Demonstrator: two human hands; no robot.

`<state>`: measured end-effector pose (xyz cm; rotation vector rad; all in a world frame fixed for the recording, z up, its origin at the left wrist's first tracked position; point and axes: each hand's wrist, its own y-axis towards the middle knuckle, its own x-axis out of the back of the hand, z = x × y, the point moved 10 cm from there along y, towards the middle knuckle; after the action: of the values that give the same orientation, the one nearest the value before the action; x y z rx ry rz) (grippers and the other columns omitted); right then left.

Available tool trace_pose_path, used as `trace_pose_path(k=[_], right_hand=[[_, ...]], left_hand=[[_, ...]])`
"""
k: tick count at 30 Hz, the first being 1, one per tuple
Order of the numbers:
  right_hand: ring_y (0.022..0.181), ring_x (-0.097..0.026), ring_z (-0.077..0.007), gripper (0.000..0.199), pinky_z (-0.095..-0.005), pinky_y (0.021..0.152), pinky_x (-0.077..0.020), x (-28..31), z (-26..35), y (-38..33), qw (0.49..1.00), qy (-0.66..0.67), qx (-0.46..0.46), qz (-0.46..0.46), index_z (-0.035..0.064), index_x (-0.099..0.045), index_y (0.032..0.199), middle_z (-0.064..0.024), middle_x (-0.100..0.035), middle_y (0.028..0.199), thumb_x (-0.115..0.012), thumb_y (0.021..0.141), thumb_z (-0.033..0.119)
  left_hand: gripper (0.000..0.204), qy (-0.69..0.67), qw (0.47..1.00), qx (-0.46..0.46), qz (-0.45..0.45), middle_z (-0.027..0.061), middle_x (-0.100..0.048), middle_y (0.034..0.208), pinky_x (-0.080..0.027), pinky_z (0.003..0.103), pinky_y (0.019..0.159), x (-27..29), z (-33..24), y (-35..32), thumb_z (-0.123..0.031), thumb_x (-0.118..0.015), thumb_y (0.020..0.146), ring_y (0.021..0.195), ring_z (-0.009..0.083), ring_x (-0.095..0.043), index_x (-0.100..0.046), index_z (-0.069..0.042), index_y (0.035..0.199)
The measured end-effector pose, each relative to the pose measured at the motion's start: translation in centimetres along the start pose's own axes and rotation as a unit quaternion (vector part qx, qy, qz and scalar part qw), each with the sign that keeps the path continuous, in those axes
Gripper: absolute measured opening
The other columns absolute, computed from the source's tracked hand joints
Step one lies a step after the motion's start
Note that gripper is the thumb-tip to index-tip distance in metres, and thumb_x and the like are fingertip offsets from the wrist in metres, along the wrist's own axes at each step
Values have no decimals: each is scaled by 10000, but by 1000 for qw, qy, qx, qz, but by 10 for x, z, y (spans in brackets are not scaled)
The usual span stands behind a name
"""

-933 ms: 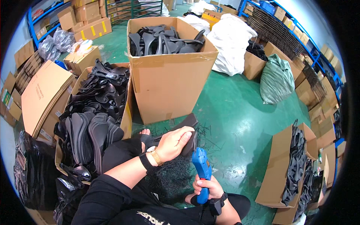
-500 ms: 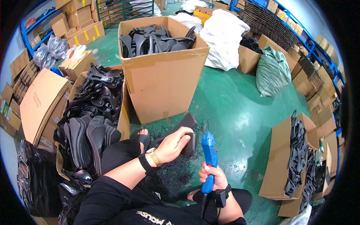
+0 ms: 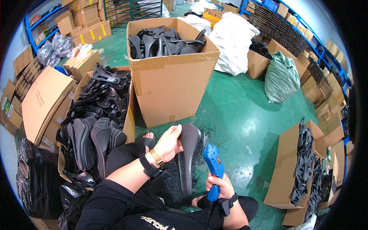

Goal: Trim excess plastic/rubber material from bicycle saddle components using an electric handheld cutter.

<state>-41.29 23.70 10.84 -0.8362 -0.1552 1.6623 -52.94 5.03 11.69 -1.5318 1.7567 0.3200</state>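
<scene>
Work appears mid-piece: left grip (image 3: 168, 144) pinches a matte-black, tapered plastic-looking shell (image 3: 188, 147) above black shavings (image 3: 170, 178), right grip (image 3: 221, 185) clasps a blue plastic power tool (image 3: 214, 163) just beside it, stacked black shells (image 3: 100, 137) done or pending unclear.

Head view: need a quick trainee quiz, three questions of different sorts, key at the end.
1. Multiple choice: which hand holds the blue tool? A) left B) right C) both
2. True or false: the green sack stands to the right of the large white sack.
3. Fill in: the left hand holds the dark piece at its ____ (wide/narrow) end.
Key: 1. B, the right hand; 2. true; 3. wide.
</scene>
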Motion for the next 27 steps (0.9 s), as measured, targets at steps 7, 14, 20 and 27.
trace_pose_path(k=[7, 14, 20, 27], right_hand=[[596, -546, -162, 189, -298, 554, -484, -11, -12, -2, 998, -22, -47, 23, 17, -539, 881, -50, -522, 686, -688, 780, 75], [604, -541, -154, 198, -296, 554, -480, -6, -13, 4, 998, -50, -34, 3, 26, -536, 897, -42, -515, 686, -684, 779, 84], [607, -521, -152, 224, -300, 552, -470, 0, 4, 13, 996, -48, 64, 37, 35, -529, 918, -34, -504, 683, -686, 785, 121], [688, -568, -175, 280, -315, 582, -488, 18, 33, 4, 992, 20, 123, -7, 25, -543, 949, -52, -544, 756, -713, 785, 174]], left_hand=[[415, 28, 999, -24, 27, 144, -607, 1098, -476, 391, 882, -14, -12, -8, -158, -633, 813, 1006, 254, -590, -546, -20, 1194], [420, -114, 987, 64, 97, 121, -568, 1171, -489, 350, 874, -19, 16, -12, -113, -564, 881, 978, 221, -587, -459, 10, 1268], [305, -105, 986, 56, 113, 97, -572, 1098, -502, 296, 814, -4, 35, 3, -152, -483, 952, 905, 156, -581, -484, 3, 1215], [218, 487, 783, -388, 14, 79, -572, 986, -448, 322, 817, -51, -39, -30, -215, -435, 990, 905, 209, -564, -580, -90, 1094]])
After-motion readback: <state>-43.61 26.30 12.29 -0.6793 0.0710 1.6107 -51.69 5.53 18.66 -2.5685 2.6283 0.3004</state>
